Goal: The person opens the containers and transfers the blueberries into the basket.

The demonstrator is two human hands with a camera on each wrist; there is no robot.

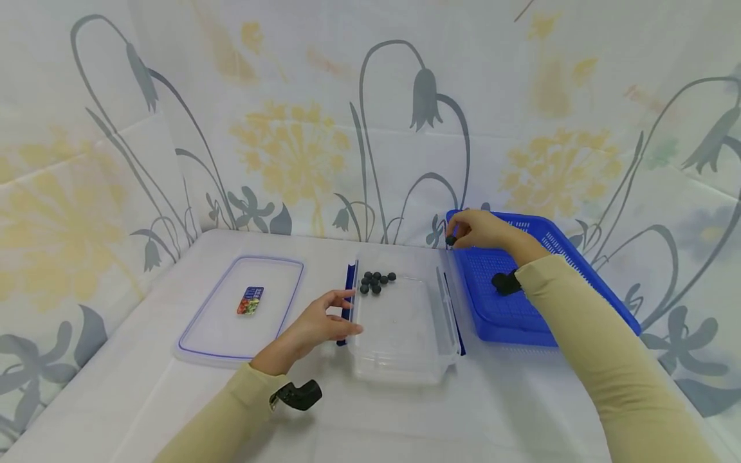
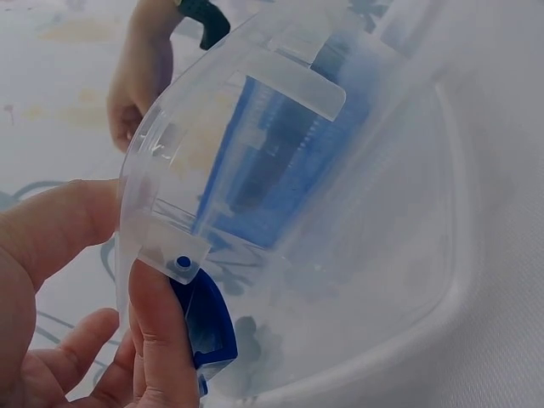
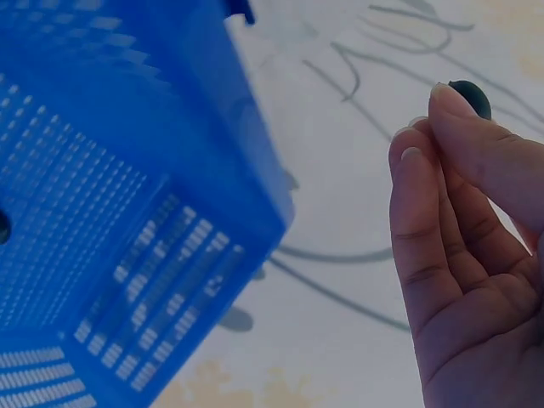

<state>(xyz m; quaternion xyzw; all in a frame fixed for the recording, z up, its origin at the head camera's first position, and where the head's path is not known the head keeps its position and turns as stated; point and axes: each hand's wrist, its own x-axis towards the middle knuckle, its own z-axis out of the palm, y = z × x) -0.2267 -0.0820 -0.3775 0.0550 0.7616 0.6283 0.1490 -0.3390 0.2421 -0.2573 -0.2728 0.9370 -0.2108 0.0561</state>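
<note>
Filling of the clear box with dark round pieces seems in hand: a single piece is pinched by the right hand near the blue basket; the box's rim is gripped by the left hand. A leftward carry, then release, is likely needed.

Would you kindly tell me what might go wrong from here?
The right hand pinches a small dark ball with its fingertips near the blue basket, so it might slip and roll away. The left hand grips the side of the clear container; a tug there could send the loose dark balls inside rolling.
</note>
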